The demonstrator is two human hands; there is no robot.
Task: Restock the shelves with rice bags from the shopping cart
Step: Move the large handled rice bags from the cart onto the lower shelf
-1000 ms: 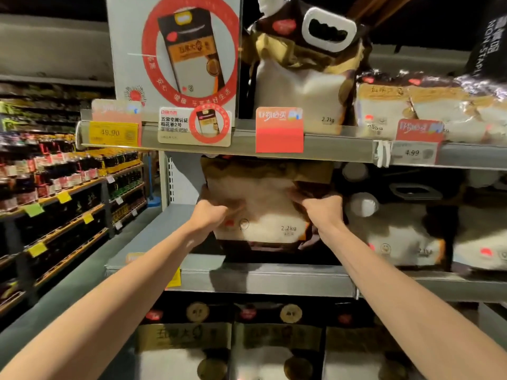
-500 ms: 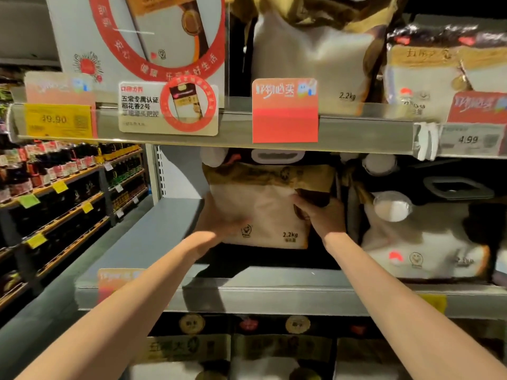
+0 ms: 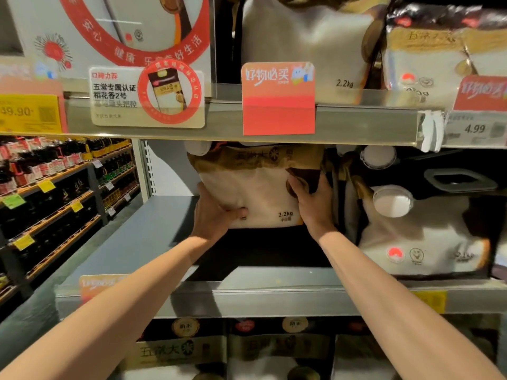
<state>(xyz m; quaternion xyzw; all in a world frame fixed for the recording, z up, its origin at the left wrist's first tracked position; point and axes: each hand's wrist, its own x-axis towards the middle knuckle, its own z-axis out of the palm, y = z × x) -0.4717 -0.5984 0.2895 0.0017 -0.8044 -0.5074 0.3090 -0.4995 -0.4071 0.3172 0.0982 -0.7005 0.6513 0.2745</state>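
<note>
Rice bag [image 3: 255, 193] upright, deep on middle shelf [image 3: 274, 297], toward back edge. Left hand [image 3: 216, 215] grips lower-left corner, right hand [image 3: 312, 204] clasps right side; both equally near; neighbouring bag [image 3: 428, 242] just right.

The rice bag [image 3: 255, 193] has been pushed deeper onto the middle shelf [image 3: 274, 297], under the red tag [image 3: 278, 98]. The left hand [image 3: 216, 215] has been shifted to its lower corner, the right hand [image 3: 312, 204] flattened against its side.
</note>
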